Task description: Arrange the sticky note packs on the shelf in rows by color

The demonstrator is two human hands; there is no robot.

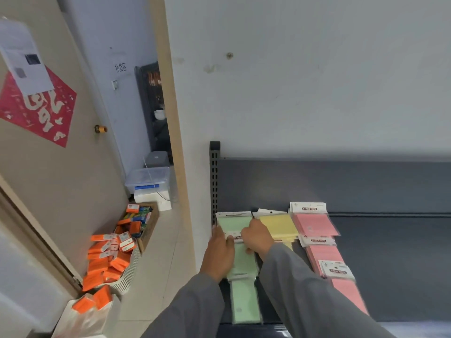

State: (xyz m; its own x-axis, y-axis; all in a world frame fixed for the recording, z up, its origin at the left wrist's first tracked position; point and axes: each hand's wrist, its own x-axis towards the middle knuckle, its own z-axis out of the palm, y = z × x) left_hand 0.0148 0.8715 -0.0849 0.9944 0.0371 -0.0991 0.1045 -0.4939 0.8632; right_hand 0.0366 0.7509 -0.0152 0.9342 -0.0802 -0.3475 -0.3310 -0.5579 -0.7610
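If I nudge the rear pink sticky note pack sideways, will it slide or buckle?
The rear pink pack lies flat on the smooth dark shelf, so it probably slides easily. Its glossy wrapper looks slippery. It overlaps the next pink pack, so that one may shift too.

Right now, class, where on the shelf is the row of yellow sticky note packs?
In the head view, the yellow packs lie on the dark shelf between the green row on the left and the pink row on the right, partly hidden by the right hand.

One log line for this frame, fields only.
hands: left, right on green packs | rows: green, yellow, pink | shelf: right part bare
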